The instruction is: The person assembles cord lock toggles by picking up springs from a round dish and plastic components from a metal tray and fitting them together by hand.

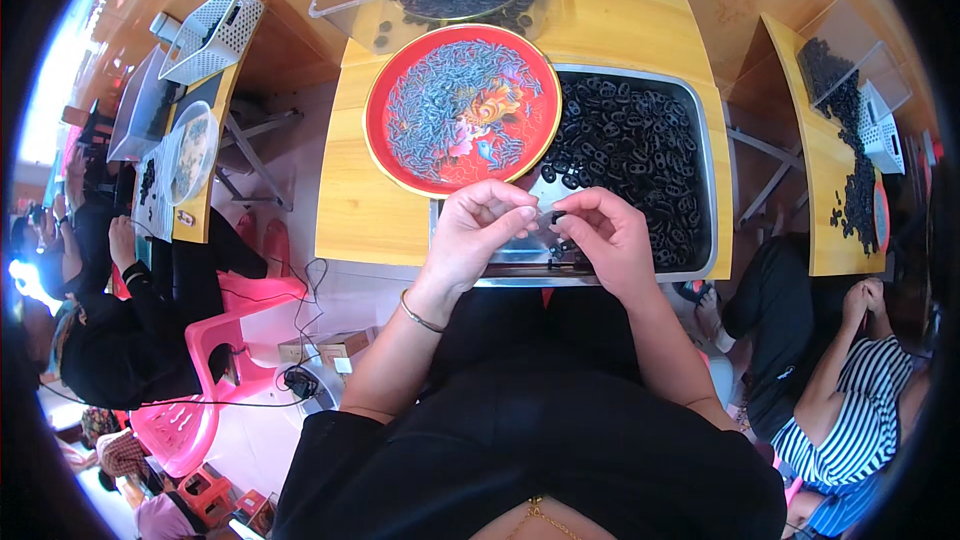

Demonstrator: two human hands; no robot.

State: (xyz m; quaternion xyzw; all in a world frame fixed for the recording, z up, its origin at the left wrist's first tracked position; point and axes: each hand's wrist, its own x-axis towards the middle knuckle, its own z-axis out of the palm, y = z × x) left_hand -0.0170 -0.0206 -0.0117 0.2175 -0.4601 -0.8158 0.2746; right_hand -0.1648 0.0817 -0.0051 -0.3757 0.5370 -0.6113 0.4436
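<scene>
While the metal tray (700, 140) lies below, both hands (545, 225) pinch one small black ring (558, 215).

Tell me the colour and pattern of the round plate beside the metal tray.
Red round plate with a gold rim and a floral design, seen in the head view.

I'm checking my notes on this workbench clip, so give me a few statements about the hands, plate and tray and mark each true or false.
1. Both hands, left hand and right hand, pinch a small black ring-shaped part. True.
2. The round red plate with a gold rim holds blue-grey strips. True.
3. The rectangular metal tray is filled with red beads. False: it holds black ring-shaped parts.
4. The left wrist is bare. False: it wears a thin bangle.
</scene>
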